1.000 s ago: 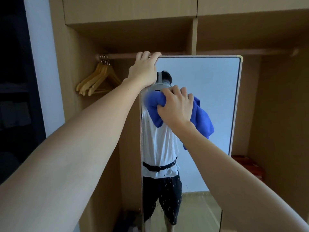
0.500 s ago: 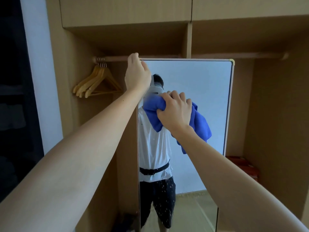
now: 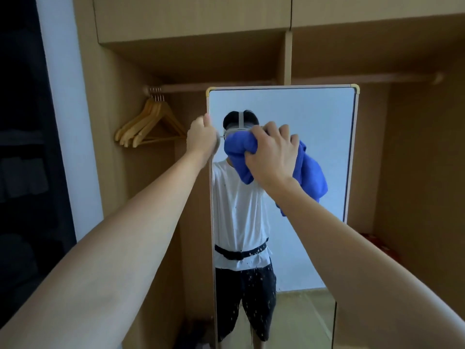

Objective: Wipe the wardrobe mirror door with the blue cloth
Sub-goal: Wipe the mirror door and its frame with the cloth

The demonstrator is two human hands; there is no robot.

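The mirror door [image 3: 314,117] stands in front of the open wardrobe; bare glass lies above and right of the cloth [image 3: 310,170]. Hangers [image 3: 151,124] crowd the rail's [image 3: 181,88] left end.

Single head view, facing forward, close to mirror door [image 3: 314,117].

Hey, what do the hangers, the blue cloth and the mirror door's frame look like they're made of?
Hangers: light varnished wood by their yellowish grain colour, with metal hooks.
Blue cloth: soft matte fabric, possibly microfibre; it bunches and drapes in folds under the right hand.
Mirror door frame: thin pale strip, likely metal or plastic, with yellowish corner caps; hard to tell which.
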